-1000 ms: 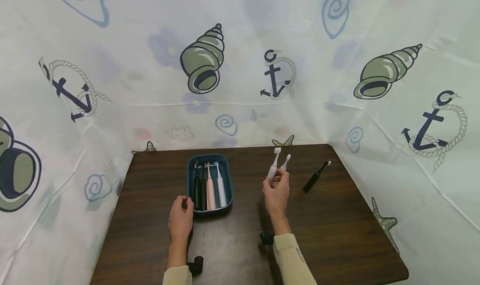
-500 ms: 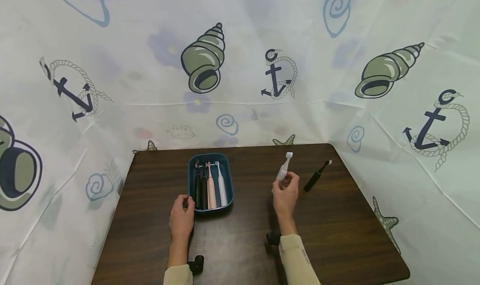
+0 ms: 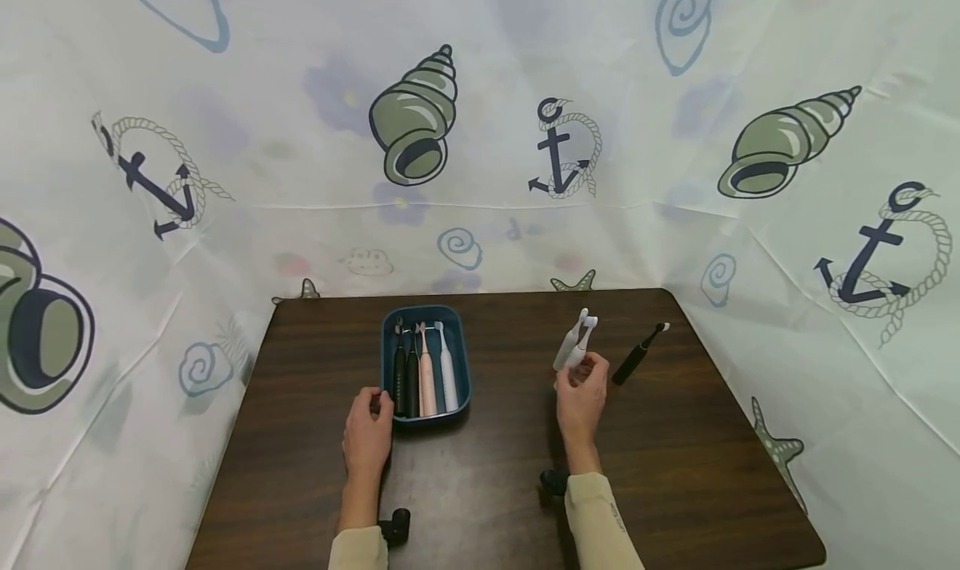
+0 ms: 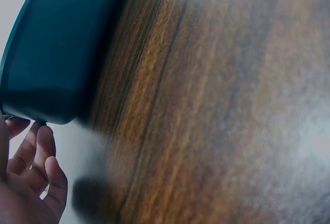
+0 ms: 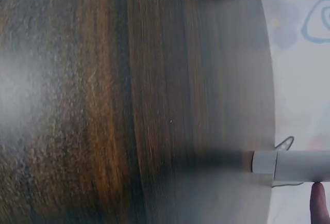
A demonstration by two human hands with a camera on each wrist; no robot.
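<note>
My right hand (image 3: 581,399) pinches a white electric toothbrush (image 3: 582,345), brush head pointing away from me. In the right wrist view one fingertip (image 5: 319,203) meets the white handle (image 5: 299,166). A second white toothbrush (image 3: 567,347) is just left of the held one and partly overlapped by it. My left hand (image 3: 367,432) holds the near left corner of a dark blue tray (image 3: 467,382); in the left wrist view its fingertips are at the lower corner of the tray (image 4: 56,53), the remaining fingers loosely bent.
Inside the tray lie two black toothbrushes (image 3: 412,382), a pink toothbrush (image 3: 427,382) and a white toothbrush (image 3: 447,378), side by side. Right of my right hand lies a black toothbrush (image 3: 637,357). A patterned sheet (image 3: 495,253) rises behind the dark wooden table (image 3: 495,470).
My right hand has carried the held white toothbrush to the right, across in front of the other white one, which now shows on its left. The left hand stays at the tray.
</note>
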